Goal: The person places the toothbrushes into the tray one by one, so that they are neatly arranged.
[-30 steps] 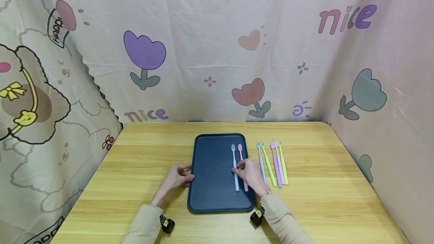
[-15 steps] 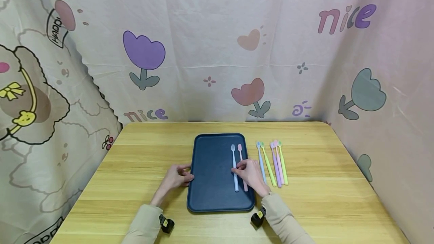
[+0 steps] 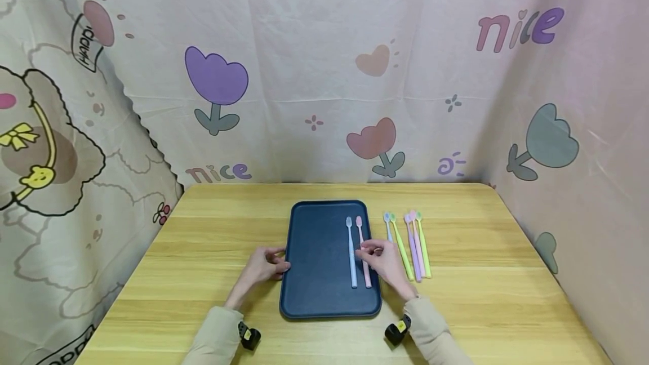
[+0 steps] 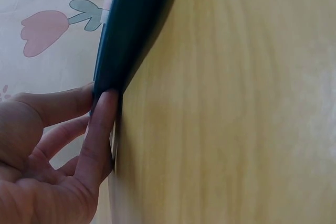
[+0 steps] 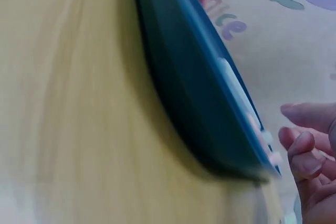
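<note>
A dark blue tray (image 3: 314,252) lies on the table. My left hand (image 3: 261,266) pinches its left edge, thumb and finger at the rim in the left wrist view. On the tray's right side lie a light blue toothbrush (image 3: 351,246) and a pink toothbrush (image 3: 367,277), side by side with heads away from me. My right hand (image 3: 386,262) hovers over the tray's right edge, covering part of the pink toothbrush. In the right wrist view its fingers (image 5: 307,116) are loosely bent, thumb and fingertip apart, with nothing between them.
Right of the tray lie more toothbrushes on the wooden table (image 3: 481,308): a blue one (image 3: 387,224) partly behind my right hand, a green one (image 3: 404,253), and a close group with a purple toothbrush (image 3: 413,249). A printed curtain (image 3: 284,72) hangs behind.
My right hand has let go of the light blue toothbrush and shifted a little to the right. The toothbrush stays on the tray. My left hand keeps its place.
</note>
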Motion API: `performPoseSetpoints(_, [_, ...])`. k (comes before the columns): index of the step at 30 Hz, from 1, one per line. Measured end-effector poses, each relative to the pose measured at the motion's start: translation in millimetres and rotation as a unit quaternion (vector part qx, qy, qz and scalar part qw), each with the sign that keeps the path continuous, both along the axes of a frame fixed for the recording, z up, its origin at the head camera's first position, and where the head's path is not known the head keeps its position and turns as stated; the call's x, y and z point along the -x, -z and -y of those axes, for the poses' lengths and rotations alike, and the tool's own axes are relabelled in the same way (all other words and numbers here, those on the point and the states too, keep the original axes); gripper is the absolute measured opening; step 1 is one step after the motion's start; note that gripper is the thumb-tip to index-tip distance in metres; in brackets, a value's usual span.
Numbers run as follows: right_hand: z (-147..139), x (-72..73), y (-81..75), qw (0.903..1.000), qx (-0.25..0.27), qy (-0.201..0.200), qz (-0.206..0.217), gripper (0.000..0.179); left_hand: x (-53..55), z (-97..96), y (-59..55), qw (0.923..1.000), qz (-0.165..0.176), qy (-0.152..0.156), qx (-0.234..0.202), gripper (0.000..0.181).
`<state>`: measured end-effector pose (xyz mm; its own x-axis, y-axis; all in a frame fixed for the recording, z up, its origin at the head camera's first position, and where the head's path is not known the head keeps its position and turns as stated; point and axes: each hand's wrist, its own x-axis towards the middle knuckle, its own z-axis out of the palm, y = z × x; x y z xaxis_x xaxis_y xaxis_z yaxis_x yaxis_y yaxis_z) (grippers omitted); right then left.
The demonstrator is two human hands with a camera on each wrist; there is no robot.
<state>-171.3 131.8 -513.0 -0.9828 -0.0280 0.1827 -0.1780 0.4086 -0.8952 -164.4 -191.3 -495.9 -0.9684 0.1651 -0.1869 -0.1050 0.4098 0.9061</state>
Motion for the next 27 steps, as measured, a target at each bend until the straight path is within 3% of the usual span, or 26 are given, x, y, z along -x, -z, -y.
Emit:
performPoseSetpoints(6, [-40.9,-3.3,-1.3,0.9974,0.057,0.043,-0.001,0.027,-0.4,-0.7,1.4,0.9999,-0.007,0.007,-0.007,0.055])
performPoseSetpoints(9, [-68.0,-1.9,-0.4,0.9936,0.074,0.086,-0.003,0.031,0.0,0.0,2.0,0.9999,-0.009,0.008,-0.004,0.055])
performPoseSetpoints(15, [-112.3,0.8,6.5,0.9863,0.051,0.157,-0.002,0.031,0.1,1.2,0.4,0.9999,-0.008,0.006,-0.002,0.056])
performPoseSetpoints(27, [-132.2,3.9,14.5,0.9866,-0.018,0.16,0.029,0.032,1.1,2.5,1.1,0.9998,-0.01,0.014,-0.013,0.056])
